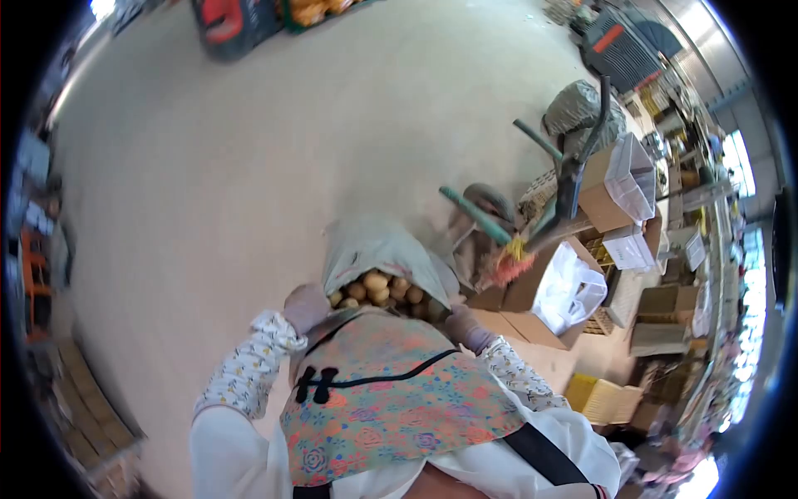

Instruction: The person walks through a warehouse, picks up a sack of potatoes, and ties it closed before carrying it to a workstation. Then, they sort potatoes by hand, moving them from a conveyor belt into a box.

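A pale grey-white woven sack (378,248) hangs right in front of my floral apron, its mouth spread toward me. Round tan and brown produce (376,287), potato-like in look, shows inside. My left hand (307,308), in a light glove, is closed on the left edge of the sack's mouth. At the opposite edge, my right hand (467,326) grips the rim in the same way, its fingers partly hidden by the sack. Patterned sleeve covers reach up both forearms.
To the right stand an open cardboard box (532,299) lined with a white plastic bag (569,287), a dark metal frame with green-wrapped bars (478,214), and another lined box (611,183). A red and dark machine (223,25) sits at the top left. Flattened cartons (87,407) lie lower left.
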`<state>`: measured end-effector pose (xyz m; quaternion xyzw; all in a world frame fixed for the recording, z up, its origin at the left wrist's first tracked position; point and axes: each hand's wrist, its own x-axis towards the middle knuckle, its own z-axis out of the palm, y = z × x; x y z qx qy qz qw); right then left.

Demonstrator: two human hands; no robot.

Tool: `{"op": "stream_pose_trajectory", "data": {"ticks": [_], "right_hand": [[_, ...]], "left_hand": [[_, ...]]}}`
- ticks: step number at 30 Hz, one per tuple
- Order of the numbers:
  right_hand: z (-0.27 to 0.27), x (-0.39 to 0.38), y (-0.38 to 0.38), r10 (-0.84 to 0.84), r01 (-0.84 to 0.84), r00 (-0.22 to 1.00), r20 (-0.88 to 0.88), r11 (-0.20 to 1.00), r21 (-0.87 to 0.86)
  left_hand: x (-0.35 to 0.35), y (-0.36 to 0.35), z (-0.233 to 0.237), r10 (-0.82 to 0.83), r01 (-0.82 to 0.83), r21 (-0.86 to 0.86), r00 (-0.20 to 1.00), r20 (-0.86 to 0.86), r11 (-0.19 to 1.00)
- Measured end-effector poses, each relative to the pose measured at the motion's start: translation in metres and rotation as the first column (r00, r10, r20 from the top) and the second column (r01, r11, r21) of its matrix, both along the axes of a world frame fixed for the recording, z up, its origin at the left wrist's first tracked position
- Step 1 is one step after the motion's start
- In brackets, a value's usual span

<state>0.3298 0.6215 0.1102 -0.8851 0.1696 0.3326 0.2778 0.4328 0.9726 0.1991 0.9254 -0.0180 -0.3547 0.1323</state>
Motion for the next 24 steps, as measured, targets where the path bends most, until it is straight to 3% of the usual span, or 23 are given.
{"op": "stream_pose_trajectory", "data": {"ticks": [1, 2, 3, 4, 5, 6, 7, 8, 10, 11, 13, 14, 16, 20, 22, 24], "right_hand": [[-0.014, 0.029, 0.002, 0.010, -0.010, 1.000, 0.013, 1.000, 0.012], [-0.026, 0.058, 0.003, 0.000, 0.000, 1.000, 0.027, 1.000, 0.027], [-0.029, 0.090, 0.005, 0.059, -0.058, 0.998, 0.021, 0.998, -0.036], [-0.033, 0.115, 0.009, -0.085, 0.081, 0.996, 0.039, 0.992, 0.095], [-0.023, 0.145, 0.015, -0.128, 0.128, 0.992, -0.007, 0.986, 0.111], [-0.001, 0.174, 0.019, -0.143, 0.150, 0.987, -0.068, 0.982, 0.116], [0.011, 0.196, 0.022, -0.139, 0.155, 0.981, -0.138, 0.981, 0.117], [0.001, 0.213, 0.026, -0.260, 0.283, 0.948, -0.184, 0.953, 0.112], [-0.017, 0.234, 0.033, -0.278, 0.289, 0.955, -0.102, 0.950, 0.121], [-0.022, 0.255, 0.039, -0.292, 0.296, 0.955, -0.054, 0.946, 0.128], [-0.025, 0.297, 0.053, -0.384, 0.383, 0.923, -0.010, 0.917, 0.116], [-0.021, 0.318, 0.063, -0.450, 0.449, 0.893, -0.016, 0.888, 0.105], [0.013, 0.358, 0.071, -0.540, 0.538, 0.841, 0.002, 0.839, 0.082], [0.014, 0.411, 0.065, -0.620, 0.614, 0.769, 0.158, 0.784, 0.090], [0.002, 0.433, 0.052, -0.658, 0.662, 0.720, 0.221, 0.747, 0.066], [0.000, 0.462, 0.036, -0.710, 0.710, 0.682, 0.174, 0.700, 0.074]], "left_hand": [[0.029, 0.010, -0.023, -0.267, 0.265, 0.039, 0.962, 0.061, 0.964], [0.063, 0.020, -0.046, -0.521, 0.513, 0.091, 0.847, 0.108, 0.854], [0.095, 0.026, -0.060, -0.539, 0.529, 0.103, 0.829, 0.147, 0.842], [0.134, 0.022, -0.040, -0.756, 0.738, 0.184, 0.652, 0.057, 0.649], [0.169, 0.024, -0.046, -0.688, 0.670, 0.204, 0.726, 0.024, 0.714], [0.199, 0.009, -0.034, -0.213, 0.212, 0.164, 0.977, -0.009, 0.964], [0.225, 0.007, -0.030, -0.218, 0.222, 0.138, 0.975, -0.040, 0.965], [0.252, 0.008, -0.029, -0.215, 0.221, 0.108, 0.975, -0.064, 0.969], [0.298, 0.008, -0.031, -0.190, 0.191, 0.073, 0.981, -0.029, 0.979], [0.329, 0.013, -0.038, -0.428, 0.428, 0.088, 0.904, -0.023, 0.900], [0.393, 0.029, -0.070, -0.814, 0.811, 0.115, 0.580, -0.031, 0.573], [0.422, 0.027, -0.083, -0.845, 0.837, 0.138, 0.535, -0.007, 0.529], [0.476, -0.008, -0.035, -0.951, 0.945, 0.164, 0.300, -0.081, 0.284], [0.574, -0.063, -0.010, -0.750, 0.750, 0.029, 0.659, 0.051, 0.661], [0.618, -0.107, 0.000, -0.592, 0.592, -0.007, 0.806, -0.002, 0.806], [0.667, -0.146, 0.007, -0.643, 0.644, -0.021, 0.765, 0.024, 0.765]]}}
